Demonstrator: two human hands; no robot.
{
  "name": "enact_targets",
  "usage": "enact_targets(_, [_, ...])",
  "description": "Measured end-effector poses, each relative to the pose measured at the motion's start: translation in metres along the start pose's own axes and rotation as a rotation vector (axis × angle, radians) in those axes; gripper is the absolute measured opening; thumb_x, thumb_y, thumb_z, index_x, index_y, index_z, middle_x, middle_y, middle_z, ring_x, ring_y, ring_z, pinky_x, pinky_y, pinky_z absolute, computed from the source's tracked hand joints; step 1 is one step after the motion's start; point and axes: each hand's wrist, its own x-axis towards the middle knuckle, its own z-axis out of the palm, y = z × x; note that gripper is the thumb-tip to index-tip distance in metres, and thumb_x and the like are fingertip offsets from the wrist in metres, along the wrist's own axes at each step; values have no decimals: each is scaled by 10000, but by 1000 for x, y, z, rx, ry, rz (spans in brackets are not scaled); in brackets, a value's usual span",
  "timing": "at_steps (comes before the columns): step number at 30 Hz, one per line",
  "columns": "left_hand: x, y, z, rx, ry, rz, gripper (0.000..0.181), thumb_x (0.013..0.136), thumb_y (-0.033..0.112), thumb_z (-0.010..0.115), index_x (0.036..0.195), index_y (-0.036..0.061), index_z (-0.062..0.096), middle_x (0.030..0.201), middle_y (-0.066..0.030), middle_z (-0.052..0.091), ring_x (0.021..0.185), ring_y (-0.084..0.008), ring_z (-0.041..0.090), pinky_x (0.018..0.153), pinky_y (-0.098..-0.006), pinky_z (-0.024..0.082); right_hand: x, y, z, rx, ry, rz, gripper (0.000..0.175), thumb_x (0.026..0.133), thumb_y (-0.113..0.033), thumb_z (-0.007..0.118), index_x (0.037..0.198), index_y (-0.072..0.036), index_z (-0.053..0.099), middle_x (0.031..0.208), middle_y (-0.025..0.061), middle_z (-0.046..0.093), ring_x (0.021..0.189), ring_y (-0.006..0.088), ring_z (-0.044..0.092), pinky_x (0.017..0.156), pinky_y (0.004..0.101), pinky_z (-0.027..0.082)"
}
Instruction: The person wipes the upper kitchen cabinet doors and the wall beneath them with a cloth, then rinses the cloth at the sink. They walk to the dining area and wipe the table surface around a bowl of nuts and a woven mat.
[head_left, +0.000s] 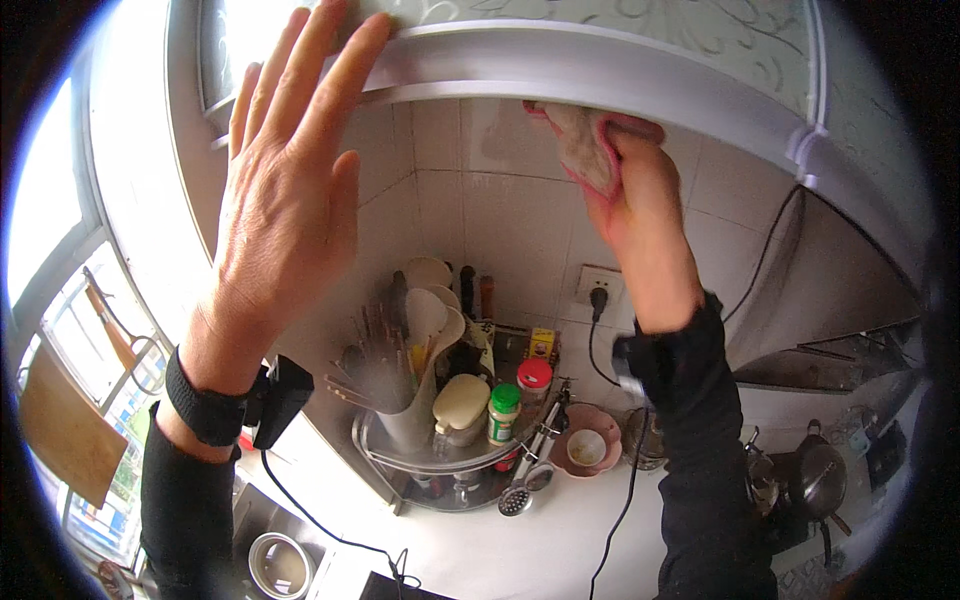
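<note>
My right hand (649, 195) grips a whitish cloth with pink edging (585, 154). It holds the cloth up near the white tiled wall (510, 217), just beneath the bottom edge of a wall cabinet (600, 64). Part of the cloth lies behind my fingers, and I cannot tell whether it touches the tiles. Raised at the upper left, my left hand (289, 165) is empty with fingers apart. Its fingertips overlap the cabinet's frosted, patterned front; contact is unclear. A black strap with a small device (281, 401) circles my left wrist.
Below stands a two-tier corner rack (442, 461) with a utensil holder, chopsticks and a green-lidded jar (504, 412). Ladles hang at its side, beside a pink bowl (611, 424). A plugged-in cord (598, 300), a range hood (825, 277), a pan (821, 472) and a sink (244, 517) surround the counter.
</note>
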Motion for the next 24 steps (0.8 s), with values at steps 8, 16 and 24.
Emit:
enact_targets(8, [0,0,-5,12,-17,28,582,1040,207,495,1610,192,375,1689,-140,286,1572,-348,233,1263,-548,229,146,105,-61,-1176,120,-575,151,1019,-109,596,1155,-104,660,1220,61,648,1178,260,608,1034,517,507])
enact_targets(16, [-5,-3,-12,-5,-60,41,570,1044,189,481,1606,185,383,1687,-146,290,1570,-352,238,1259,-549,237,231,139,-99,-631,98,-496,264,1035,-204,619,1262,-72,598,1217,82,639,1018,182,635,751,333,545])
enact_targets(24, [0,-19,-14,-122,-78,56,559,1048,171,466,1601,179,390,1684,-151,295,1567,-357,243,1256,-550,245,132,110,-18,66,177,-21,291,1008,-142,636,1287,-82,579,1223,47,642,1077,208,636,914,410,548])
